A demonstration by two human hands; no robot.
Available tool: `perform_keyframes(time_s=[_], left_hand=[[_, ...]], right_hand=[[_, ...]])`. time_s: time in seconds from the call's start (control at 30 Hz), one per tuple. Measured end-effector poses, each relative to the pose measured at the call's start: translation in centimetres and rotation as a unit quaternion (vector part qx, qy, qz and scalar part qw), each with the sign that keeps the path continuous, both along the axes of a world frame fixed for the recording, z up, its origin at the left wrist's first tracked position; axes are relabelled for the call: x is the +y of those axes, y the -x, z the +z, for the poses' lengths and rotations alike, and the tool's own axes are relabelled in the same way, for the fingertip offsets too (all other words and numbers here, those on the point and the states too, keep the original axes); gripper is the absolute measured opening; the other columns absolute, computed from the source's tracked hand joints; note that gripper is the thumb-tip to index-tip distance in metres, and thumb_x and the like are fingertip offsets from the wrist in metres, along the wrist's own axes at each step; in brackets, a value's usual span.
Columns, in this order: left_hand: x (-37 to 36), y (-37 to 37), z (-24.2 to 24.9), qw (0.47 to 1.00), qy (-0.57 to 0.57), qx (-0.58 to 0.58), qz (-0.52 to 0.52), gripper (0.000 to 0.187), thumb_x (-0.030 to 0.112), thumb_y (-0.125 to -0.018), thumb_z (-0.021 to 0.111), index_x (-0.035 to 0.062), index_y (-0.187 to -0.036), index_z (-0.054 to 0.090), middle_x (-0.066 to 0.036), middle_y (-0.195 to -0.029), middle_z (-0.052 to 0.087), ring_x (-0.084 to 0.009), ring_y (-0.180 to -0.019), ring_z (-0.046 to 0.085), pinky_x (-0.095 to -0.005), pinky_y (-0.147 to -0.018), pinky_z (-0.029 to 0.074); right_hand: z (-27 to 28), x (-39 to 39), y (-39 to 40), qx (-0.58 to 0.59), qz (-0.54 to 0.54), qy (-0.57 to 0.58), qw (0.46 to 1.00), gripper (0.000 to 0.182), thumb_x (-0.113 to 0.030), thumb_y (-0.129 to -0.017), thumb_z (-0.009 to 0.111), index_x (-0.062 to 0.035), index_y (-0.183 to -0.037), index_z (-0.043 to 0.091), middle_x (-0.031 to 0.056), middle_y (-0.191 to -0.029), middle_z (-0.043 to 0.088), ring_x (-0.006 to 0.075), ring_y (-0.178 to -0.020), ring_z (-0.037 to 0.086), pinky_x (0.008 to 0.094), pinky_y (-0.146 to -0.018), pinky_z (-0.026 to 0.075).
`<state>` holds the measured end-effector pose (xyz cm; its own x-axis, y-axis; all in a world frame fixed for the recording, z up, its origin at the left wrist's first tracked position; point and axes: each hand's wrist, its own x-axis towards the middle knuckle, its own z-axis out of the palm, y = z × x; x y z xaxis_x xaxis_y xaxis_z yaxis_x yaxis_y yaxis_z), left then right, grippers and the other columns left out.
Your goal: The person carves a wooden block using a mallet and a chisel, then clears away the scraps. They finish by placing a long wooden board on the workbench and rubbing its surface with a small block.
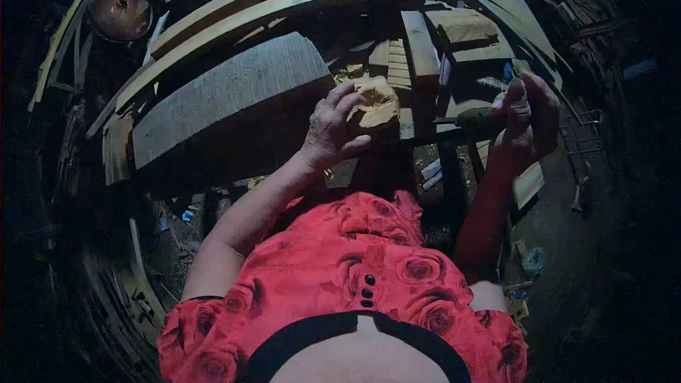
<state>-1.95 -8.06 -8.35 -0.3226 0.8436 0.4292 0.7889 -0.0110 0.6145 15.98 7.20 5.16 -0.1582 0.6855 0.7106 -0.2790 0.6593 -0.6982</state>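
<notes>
A rough, pale block of wood (379, 106) with a hollow cut into its face sits near the middle of the head view. My left hand (332, 128) grips its left side, fingers curled over the edge and thumb held lower. Off to the right, my right hand (526, 117) is closed around a dark-handled chisel (479, 120). The chisel's thin metal end points left towards the block, with a gap between them. Shadow hides part of the handle, and the exact shape of the tip is too small to tell.
A thick, grey curved plank (234, 96) lies left of the block. Long curved wooden strips (284, 6) arch across the back. Upright boards (422, 42) and a squared timber (464, 28) stand at the right. A rusty round pan (122, 10) is at the far left.
</notes>
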Motion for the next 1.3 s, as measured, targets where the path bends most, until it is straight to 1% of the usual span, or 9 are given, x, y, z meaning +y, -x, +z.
perform_keyframes(time_s=[0.3,0.37,0.43,0.63,0.8,0.9,1.07,1.17,1.3], left_hand=[[-0.4,0.0,-2.3,0.999,-0.009,-0.028,-0.017,0.079,0.026,-0.056,0.081,0.0102,-0.121,0.039,-0.027,-0.134,0.032,-0.0460,-0.116,0.043,-0.0451,-0.094,0.043],[-0.3,-0.1,-3.0,0.998,-0.016,-0.060,-0.004,0.080,0.047,-0.063,0.076,0.0112,-0.125,0.040,-0.024,-0.136,0.033,-0.0431,-0.120,0.042,-0.0437,-0.093,0.043],[-0.1,-0.1,-3.6,0.997,-0.020,-0.077,-0.011,0.081,0.046,-0.063,0.077,0.0119,-0.126,0.039,-0.024,-0.137,0.032,-0.0433,-0.121,0.041,-0.0434,-0.094,0.042],[0.1,-0.2,-3.7,0.998,-0.033,-0.061,-0.013,0.087,0.030,-0.057,0.081,0.0127,-0.128,0.034,-0.026,-0.137,0.030,-0.0439,-0.121,0.041,-0.0428,-0.095,0.042],[0.9,0.0,-3.4,0.983,-0.090,-0.138,-0.078,0.097,0.014,-0.056,0.080,0.0126,-0.135,0.024,-0.021,-0.133,0.034,-0.0412,-0.116,0.045,-0.0408,-0.094,0.043],[0.6,-0.6,-2.9,0.985,-0.103,-0.132,-0.051,0.098,0.014,-0.059,0.079,0.0131,-0.137,0.020,-0.022,-0.132,0.037,-0.0413,-0.114,0.048,-0.0414,-0.093,0.043],[0.2,-0.5,-3.7,0.975,-0.029,-0.217,-0.041,0.101,0.021,-0.063,0.078,0.0065,-0.140,0.016,-0.024,-0.136,0.037,-0.0363,-0.118,0.048,-0.0369,-0.098,0.041],[0.1,-0.5,-3.8,0.981,-0.013,-0.191,-0.036,0.104,0.020,-0.062,0.078,0.0053,-0.141,0.013,-0.025,-0.136,0.036,-0.0385,-0.119,0.046,-0.0372,-0.098,0.040],[0.3,-0.3,-4.2,0.986,-0.037,-0.158,-0.034,0.105,0.019,-0.061,0.079,0.0047,-0.141,0.013,-0.025,-0.134,0.039,-0.0415,-0.118,0.046,-0.0396,-0.097,0.041]], right_hand=[[0.3,-0.4,1.5,-0.068,-0.108,0.016,0.992,0.022,-0.010,-0.080,0.070,0.0007,-0.097,0.062,0.0090,-0.082,0.062,0.0106,-0.056,0.053,0.0249,-0.051,0.044],[0.0,0.5,1.4,-0.122,-0.132,-0.025,0.983,0.023,-0.011,-0.079,0.071,0.0002,-0.097,0.062,0.0079,-0.080,0.061,0.0101,-0.056,0.053,0.0238,-0.052,0.044],[0.0,0.4,1.4,-0.162,-0.144,-0.067,0.974,0.023,-0.012,-0.078,0.071,-0.0003,-0.096,0.063,0.0071,-0.078,0.061,0.0098,-0.056,0.053,0.0230,-0.053,0.044],[0.1,-0.6,1.8,-0.112,-0.043,-0.090,0.989,0.032,-0.011,-0.073,0.074,-0.0003,-0.100,0.062,0.0060,-0.074,0.059,0.0110,-0.059,0.053,0.0242,-0.056,0.045],[-0.2,-1.0,1.4,-0.109,0.223,0.075,0.966,0.025,-0.007,-0.076,0.065,-0.0003,-0.099,0.060,0.0088,-0.076,0.059,0.0155,-0.063,0.058,0.0272,-0.057,0.049],[1.4,-1.3,2.0,-0.187,0.158,0.178,0.953,0.021,-0.006,-0.078,0.063,0.0004,-0.097,0.058,0.0099,-0.080,0.060,0.0168,-0.066,0.060,0.0288,-0.058,0.050],[4.1,-0.2,4.1,-0.004,0.250,0.118,0.961,0.018,-0.014,-0.086,0.061,0.0010,-0.094,0.054,0.0071,-0.072,0.054,0.0182,-0.063,0.054,0.0328,-0.059,0.047],[4.6,-2.2,5.6,0.059,0.228,0.252,0.938,0.017,-0.016,-0.090,0.058,-0.0008,-0.094,0.054,0.0060,-0.068,0.050,0.0192,-0.060,0.051,0.0342,-0.060,0.045],[3.8,-4.0,7.2,-0.062,0.171,0.135,0.974,0.014,-0.017,-0.091,0.056,-0.0024,-0.091,0.056,0.0061,-0.069,0.051,0.0179,-0.060,0.052,0.0334,-0.058,0.045]])
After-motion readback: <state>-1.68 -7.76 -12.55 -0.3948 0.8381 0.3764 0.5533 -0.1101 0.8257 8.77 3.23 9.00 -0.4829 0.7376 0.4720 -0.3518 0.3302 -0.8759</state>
